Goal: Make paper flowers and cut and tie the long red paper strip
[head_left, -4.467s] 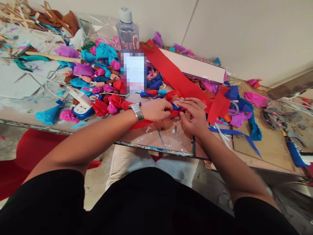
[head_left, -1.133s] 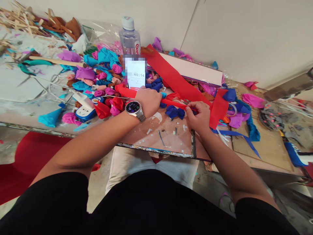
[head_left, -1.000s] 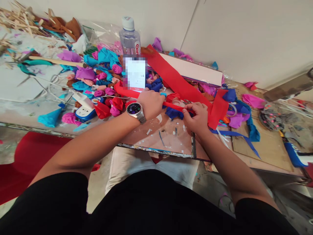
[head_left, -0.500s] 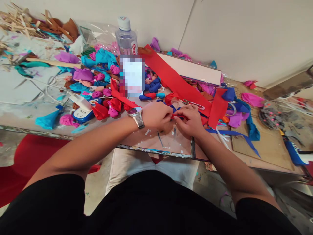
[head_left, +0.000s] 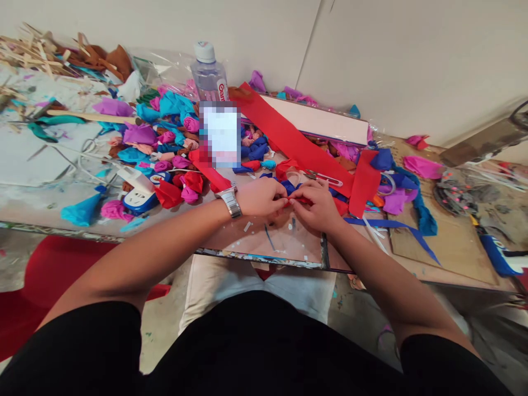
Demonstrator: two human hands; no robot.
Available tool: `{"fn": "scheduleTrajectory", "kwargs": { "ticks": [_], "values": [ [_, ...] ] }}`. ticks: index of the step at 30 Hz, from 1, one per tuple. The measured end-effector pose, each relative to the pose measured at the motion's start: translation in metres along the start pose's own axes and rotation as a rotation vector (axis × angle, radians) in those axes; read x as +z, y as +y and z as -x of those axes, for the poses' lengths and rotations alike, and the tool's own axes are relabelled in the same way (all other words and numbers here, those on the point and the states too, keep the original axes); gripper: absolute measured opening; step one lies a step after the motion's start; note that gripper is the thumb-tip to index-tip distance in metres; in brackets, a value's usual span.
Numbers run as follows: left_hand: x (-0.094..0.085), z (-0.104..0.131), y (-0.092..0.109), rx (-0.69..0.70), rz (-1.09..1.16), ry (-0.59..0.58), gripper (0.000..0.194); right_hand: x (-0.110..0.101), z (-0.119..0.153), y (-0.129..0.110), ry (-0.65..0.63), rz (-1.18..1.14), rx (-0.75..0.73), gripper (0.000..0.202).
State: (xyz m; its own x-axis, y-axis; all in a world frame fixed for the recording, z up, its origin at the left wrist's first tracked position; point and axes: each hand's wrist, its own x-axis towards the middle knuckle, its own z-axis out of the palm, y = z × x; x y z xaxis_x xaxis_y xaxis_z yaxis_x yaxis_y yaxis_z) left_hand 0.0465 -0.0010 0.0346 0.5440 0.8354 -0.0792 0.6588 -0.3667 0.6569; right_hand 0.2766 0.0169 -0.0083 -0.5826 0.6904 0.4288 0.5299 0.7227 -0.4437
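The left hand (head_left: pixel 264 196) and right hand (head_left: pixel 317 204) pinch a red strip (head_left: pixel 292 201), fingertips nearly meeting; it seems to be thin paper; it is above the table (head_left: pixel 256 239), just beside crumpled blue pieces (head_left: pixel 292 187).

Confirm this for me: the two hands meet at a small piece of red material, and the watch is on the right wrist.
Not quite: the watch is on the left wrist, as the head view shows. The rest stands: the left hand and the right hand meet at a small piece of red material.
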Motion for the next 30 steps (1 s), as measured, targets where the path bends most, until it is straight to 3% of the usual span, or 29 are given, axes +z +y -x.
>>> {"fn": "scheduleTrajectory", "kwargs": {
  "ticks": [19, 30],
  "values": [
    [0.0006, -0.0008, -0.0026, -0.018, 0.053, 0.04, 0.026, -0.0014, 0.0019, 0.0052, 0.03, 0.013, 0.019, 0.011],
    [0.004, 0.0009, -0.0027, 0.03, -0.119, 0.166, 0.029, -0.001, 0.0016, 0.0051, 0.019, -0.008, 0.029, 0.01]
  ]
}}
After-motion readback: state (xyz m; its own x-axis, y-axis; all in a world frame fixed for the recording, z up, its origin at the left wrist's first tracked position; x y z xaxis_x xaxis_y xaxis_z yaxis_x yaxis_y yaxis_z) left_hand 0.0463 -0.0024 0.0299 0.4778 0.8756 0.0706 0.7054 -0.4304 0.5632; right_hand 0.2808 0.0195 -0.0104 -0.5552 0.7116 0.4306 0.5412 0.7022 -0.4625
